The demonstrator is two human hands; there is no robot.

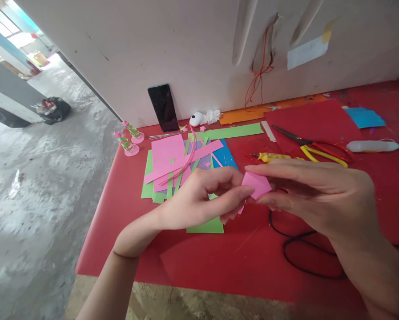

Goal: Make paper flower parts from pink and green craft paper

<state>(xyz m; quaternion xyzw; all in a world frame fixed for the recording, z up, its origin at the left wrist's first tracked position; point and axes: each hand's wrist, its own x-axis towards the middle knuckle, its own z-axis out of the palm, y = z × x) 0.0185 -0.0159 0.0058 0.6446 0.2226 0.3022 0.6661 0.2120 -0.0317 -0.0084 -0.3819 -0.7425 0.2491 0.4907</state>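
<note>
Red table point(219, 266), small folded pink paper point(256, 184)

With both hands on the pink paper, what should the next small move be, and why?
Probably press the fold flat: the pink paper, seemingly folded, sits pinched between left hand and right hand, both gripping its edges, above the red table.

A makeshift craft bench: red table point(219, 262) strewn with coloured paper point(167, 153) at eleven o'clock, scissors point(316, 144) at one, rough concrete floor point(35, 200) at nine.
</note>
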